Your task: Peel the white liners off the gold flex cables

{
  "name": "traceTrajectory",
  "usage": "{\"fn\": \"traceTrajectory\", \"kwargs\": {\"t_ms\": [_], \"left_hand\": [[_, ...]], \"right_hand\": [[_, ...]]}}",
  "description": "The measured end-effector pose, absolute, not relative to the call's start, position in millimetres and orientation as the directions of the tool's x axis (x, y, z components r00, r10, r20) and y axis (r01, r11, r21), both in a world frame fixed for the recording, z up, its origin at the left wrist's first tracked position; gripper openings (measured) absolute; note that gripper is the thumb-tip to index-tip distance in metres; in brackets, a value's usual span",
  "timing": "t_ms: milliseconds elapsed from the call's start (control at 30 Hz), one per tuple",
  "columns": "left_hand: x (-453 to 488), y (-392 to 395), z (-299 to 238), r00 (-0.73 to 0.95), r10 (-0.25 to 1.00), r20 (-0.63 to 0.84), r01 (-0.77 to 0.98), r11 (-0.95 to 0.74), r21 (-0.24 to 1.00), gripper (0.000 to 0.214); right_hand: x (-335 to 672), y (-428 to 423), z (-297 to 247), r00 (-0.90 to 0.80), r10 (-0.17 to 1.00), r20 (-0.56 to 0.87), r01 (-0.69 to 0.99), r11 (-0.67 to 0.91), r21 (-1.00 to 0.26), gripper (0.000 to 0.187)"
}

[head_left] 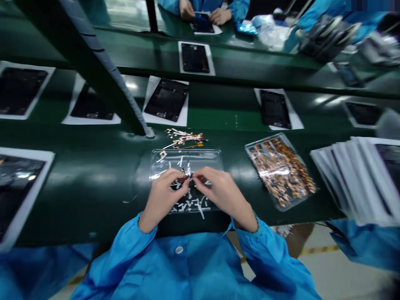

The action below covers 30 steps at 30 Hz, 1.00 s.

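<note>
My left hand (163, 196) and my right hand (222, 195) meet fingertip to fingertip over a clear plastic tray (215, 160) on the green bench. Between the fingertips they pinch a small dark flex part (191, 180). White paper strips (190, 204) litter the tray under my hands. A little heap of orange flex cables and white strips (184, 139) lies just beyond the tray. Both sleeves are blue.
A clear tray of orange flex cables (281, 171) sits to the right, beside a stack of white-backed panels (359, 179). Dark tablet panels on white sheets (167, 100) line the belt behind. A slanted pole (106, 71) rises at left. Another person's hands (203, 14) work opposite.
</note>
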<state>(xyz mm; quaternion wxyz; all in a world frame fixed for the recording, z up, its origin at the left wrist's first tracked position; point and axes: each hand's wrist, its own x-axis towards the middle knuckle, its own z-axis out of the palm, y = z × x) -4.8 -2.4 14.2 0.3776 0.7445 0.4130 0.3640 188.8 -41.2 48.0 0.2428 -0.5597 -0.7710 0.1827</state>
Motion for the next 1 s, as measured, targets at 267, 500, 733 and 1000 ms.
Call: {"fn": "traceTrajectory", "kwargs": {"t_ms": [267,500,733,1000], "left_hand": [[1.1,0.3,6.5,0.379,0.922,-0.083,0.239,-0.011,0.971,0.012],[10.1,-3.3,-11.1,0.332,0.909,-0.251,-0.089,0.295,0.952,0.026],[10.9,-6.7,-9.6,0.099,0.995,0.028,0.165,-0.044,0.985,0.019],[1.5,3.4,-3.7,0.372,0.9,-0.229,-0.049,0.266,0.963,0.024]], "right_hand": [[175.2,-42.5,25.1,-0.201,0.897,0.393,0.869,0.349,-0.352,0.007],[160.6,-39.2,10.1,-0.17,0.883,0.437,0.918,0.303,-0.255,0.013],[166.6,-34.5,6.9,-0.193,0.904,0.382,0.852,0.348,-0.392,0.007],[174.8,-35.7,15.5,-0.29,0.836,0.466,0.859,0.442,-0.258,0.005]]}}
